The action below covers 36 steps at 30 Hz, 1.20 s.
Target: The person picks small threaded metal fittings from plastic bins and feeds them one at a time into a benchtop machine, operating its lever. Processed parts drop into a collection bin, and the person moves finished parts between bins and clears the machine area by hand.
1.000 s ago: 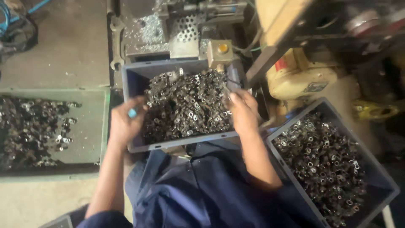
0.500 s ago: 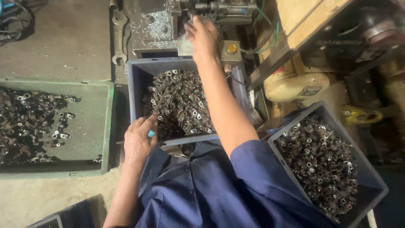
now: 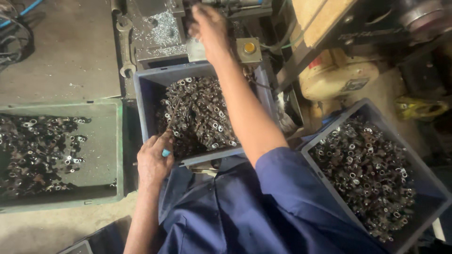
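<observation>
Head view, looking down over a blue-sleeved lap. Nearest, the left hand point(image 3: 154, 162) rests on the near rim of the middle grey-blue crate point(image 3: 141, 101), its grip curled and pressed together on a thin rod point(image 3: 172, 116) that runs from the fingers up into the heap; a small turquoise piece point(image 3: 165, 153) shows at the fingers. This crate, directly ahead of the lap, is heaped with small metal ring-shaped parts point(image 3: 207, 115). To the left, on the floor, a green tray point(image 3: 117, 146) carries a thinner layer of similar dark parts. To the right, a second grey-blue crate point(image 3: 426, 181) is filled with the same parts. Farther off, the right arm stretches across the middle crate, and the right hand point(image 3: 207, 26) reaches the machine point(image 3: 160, 33) at the far edge; whether its grip is spread or closed cannot be told, since the fingers are blurred against the metalwork. A yellow push button point(image 3: 249, 47) sits just right of that hand, and a spanner point(image 3: 126, 44) lies left of the machine.
</observation>
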Tool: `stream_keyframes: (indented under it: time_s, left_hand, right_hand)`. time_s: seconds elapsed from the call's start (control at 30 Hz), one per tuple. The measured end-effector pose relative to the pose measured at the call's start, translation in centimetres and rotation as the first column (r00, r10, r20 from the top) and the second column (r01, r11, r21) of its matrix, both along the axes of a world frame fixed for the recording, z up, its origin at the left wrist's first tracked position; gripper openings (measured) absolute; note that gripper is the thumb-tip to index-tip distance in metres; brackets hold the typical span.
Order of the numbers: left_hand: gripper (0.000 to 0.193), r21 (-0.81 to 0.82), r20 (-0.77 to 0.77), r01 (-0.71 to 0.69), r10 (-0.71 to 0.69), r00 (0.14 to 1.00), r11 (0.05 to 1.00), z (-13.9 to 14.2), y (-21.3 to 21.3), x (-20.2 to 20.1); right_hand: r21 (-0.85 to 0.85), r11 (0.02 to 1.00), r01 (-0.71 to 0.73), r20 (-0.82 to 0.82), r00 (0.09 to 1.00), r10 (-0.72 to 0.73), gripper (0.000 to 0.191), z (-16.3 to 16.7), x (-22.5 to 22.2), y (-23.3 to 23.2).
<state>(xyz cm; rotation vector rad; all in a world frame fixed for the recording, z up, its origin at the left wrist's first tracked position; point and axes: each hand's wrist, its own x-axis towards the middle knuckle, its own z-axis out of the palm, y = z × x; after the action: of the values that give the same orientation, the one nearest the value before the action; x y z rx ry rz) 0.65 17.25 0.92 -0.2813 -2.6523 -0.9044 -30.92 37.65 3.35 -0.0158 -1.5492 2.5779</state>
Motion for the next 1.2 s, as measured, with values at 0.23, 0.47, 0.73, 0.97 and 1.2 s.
stream_keyframes:
  time_s: [0.23,0.47,0.73,0.97,1.2]
  left_hand:
    - [0.033,0.013,-0.064,-0.009,0.01,0.998,1.0,0.4,0.1,-0.1]
    - [0.023,0.187,0.007,-0.158,0.16,0.987,0.97,-1.4,-0.7,0.4]
    - [0.009,0.341,-0.228,-0.367,0.455,0.861,0.866,-5.7,-12.8,0.2]
    - [0.016,-0.684,-0.083,-0.516,0.648,0.757,0.515,-6.9,-25.7,-0.1]
    - [0.032,-0.833,0.282,-0.218,0.729,0.624,0.509,-8.1,-27.0,-0.5]
  right_hand:
    - [0.696,0.718,0.029,-0.256,0.943,0.21,0.052,1.8,8.6,4.2]
    - [0.861,0.263,0.435,-0.439,0.897,-0.049,0.038,4.4,16.2,10.6]
    - [0.883,-0.003,0.469,-0.464,0.876,0.131,0.047,4.3,16.0,11.7]
    - [0.859,0.204,0.469,-0.491,0.868,0.075,0.066,2.6,22.7,13.1]
    - [0.877,0.264,0.402,-0.346,0.908,-0.235,0.059,-3.8,30.1,13.9]
